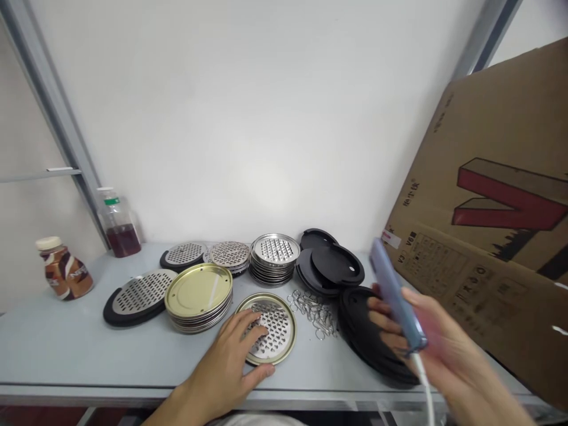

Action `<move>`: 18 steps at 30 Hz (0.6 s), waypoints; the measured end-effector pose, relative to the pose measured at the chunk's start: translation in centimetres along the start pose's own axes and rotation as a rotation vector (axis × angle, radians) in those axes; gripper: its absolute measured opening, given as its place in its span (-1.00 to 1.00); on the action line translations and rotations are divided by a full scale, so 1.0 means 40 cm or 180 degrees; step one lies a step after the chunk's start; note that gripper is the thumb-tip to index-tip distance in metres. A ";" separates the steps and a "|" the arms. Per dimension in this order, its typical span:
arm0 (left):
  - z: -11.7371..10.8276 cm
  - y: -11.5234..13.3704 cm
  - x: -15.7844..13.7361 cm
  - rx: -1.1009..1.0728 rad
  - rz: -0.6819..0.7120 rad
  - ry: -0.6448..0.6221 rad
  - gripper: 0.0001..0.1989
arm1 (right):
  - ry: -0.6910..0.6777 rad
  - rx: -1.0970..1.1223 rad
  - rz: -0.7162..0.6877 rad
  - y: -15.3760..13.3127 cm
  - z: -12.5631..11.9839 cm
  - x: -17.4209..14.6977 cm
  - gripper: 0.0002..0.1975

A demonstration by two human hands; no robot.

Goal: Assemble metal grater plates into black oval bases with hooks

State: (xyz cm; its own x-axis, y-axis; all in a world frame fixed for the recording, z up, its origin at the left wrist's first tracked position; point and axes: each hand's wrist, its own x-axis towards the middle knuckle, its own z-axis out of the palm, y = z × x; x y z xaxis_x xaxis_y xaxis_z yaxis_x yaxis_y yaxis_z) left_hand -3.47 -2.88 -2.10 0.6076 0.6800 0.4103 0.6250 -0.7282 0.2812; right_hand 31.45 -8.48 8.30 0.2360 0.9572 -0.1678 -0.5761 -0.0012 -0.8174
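My left hand (226, 361) lies with its fingers spread over a round metal grater plate (277, 325), the thumb by the plate's near edge. In my right hand (426, 331) is a blue smartphone (393, 296), held on edge, with a white cable (426, 393) running from its lower end. Just left of the plate stands a stack of gold-coloured metal discs (199, 290). To the plate's right is a small pile of metal rings and hooks (315, 312). Below and behind the phone, a stack of black round holders (361, 328) is partly hidden by my right hand.
Along the back are a stack of silver grater discs (275, 249), patterned discs (229, 254) and more black holders (335, 265). Perforated discs in black holders (142, 293) lie left. Beyond them stand a brown bottle (66, 272) and a jar of dark liquid (122, 234). A large cardboard box (497, 136) leans right.
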 end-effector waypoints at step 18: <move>0.004 -0.013 -0.005 0.0142 0.0003 -0.0010 -0.58 | 0.0034 -0.0623 -0.0793 0.162 0.061 -0.051 -0.25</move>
State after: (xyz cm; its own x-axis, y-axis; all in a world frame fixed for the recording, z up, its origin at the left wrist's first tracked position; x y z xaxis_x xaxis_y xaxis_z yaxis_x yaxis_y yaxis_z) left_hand -3.82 -2.63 -2.46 0.6096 0.6797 0.4078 0.6457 -0.7243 0.2419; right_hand 25.31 -9.74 4.70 0.3599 0.9319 0.0460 -0.3381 0.1761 -0.9245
